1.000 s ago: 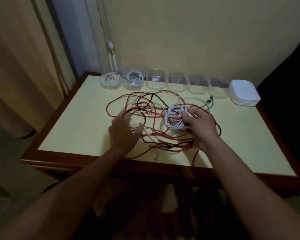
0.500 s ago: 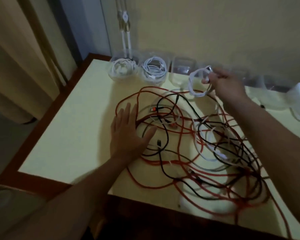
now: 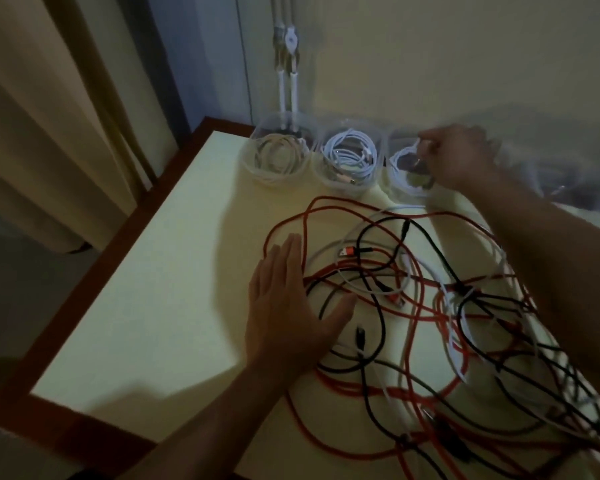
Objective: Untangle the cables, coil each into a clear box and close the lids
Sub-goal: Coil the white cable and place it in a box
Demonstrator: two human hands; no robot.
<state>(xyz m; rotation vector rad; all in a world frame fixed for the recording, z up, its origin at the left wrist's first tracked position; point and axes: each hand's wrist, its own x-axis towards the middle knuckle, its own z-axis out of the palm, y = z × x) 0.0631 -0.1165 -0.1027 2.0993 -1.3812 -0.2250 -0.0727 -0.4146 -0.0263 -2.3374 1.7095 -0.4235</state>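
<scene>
- Curtain [image 3: 49, 133]: beige cloth, long vertical folds, far left, off the counter.
- Counter [image 3: 146, 306]: 1, flat matte pale-yellow top w/ dark brown wood rim.
- 1st clear box [image 3: 278, 161]: thin see-thru plastic, rounded corners, lid off, at the counter's back edge; 1 off-white coil inside.
- 2 white cords [image 3: 288, 88]: hang straight down the wall behind the 1st box.
- Left hand [image 3: 288, 306]: palm down at the tangle's left edge, lying on red + black strands. Fingers [image 3: 284, 261] straight, pressed together, thumb spread to the side; grips nothing.
- 2nd clear box [image 3: 350, 164]: same kind, touching the 1st, lid off; 1 bright white coil inside.
- 3rd clear box [image 3: 395, 188]: just beside the 2nd; white coil [image 3: 397, 159] sits partly in it.
- Tangle [image 3: 413, 306]: thin round cables in red, black + white, looped loosely over the counter's middle + right, in front of the boxes. No. per colour: can't tell.
- Right hand [image 3: 458, 154]: over the 3rd box, blurred; its fingers [image 3: 426, 147] curl and pinch the white coil.
- More clear plastic [image 3: 561, 181] right of that hand: too blurred to count.
</scene>
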